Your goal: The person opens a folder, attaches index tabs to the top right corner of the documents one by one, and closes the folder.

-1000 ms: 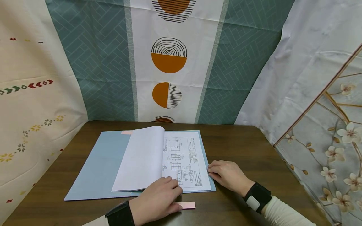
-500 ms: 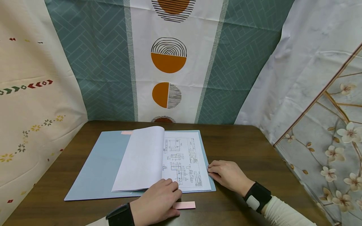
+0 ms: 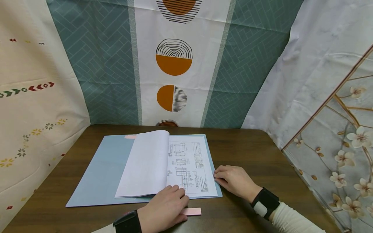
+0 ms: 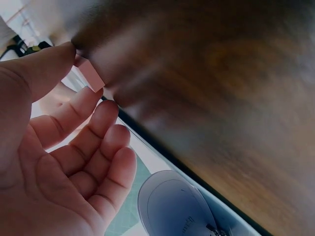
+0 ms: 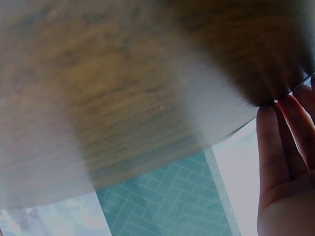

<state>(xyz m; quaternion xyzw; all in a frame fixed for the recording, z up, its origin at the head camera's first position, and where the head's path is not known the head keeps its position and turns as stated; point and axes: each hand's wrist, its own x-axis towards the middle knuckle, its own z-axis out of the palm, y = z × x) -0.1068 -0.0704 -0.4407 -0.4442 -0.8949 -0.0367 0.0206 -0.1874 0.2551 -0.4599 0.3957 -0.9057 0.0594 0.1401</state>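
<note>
A narrow pink sticky note pad (image 3: 191, 211) lies on the table in front of a blue folder (image 3: 99, 178). My left hand (image 3: 166, 208) has its thumb and index finger around the left end of that pad (image 4: 92, 76), pinching it, while the other fingers curl loosely beside it. Printed sheets rest in the folder: one blank white page (image 3: 145, 165) is turned over to the left, and a technical drawing (image 3: 189, 168) shows on the right. At the folder's right edge, my right hand (image 3: 233, 179) rests with fairly straight fingers (image 5: 270, 142) touching it.
Another pink strip (image 3: 130, 136) sits at the folder's top left. Dark wooden table (image 3: 244, 149) surrounds the folder. Patterned cloths (image 3: 110, 64) hang behind and at both sides.
My left hand has shifted slightly left off the pad's end, then back right over it. The pad, the folder and my right hand stay in place.
</note>
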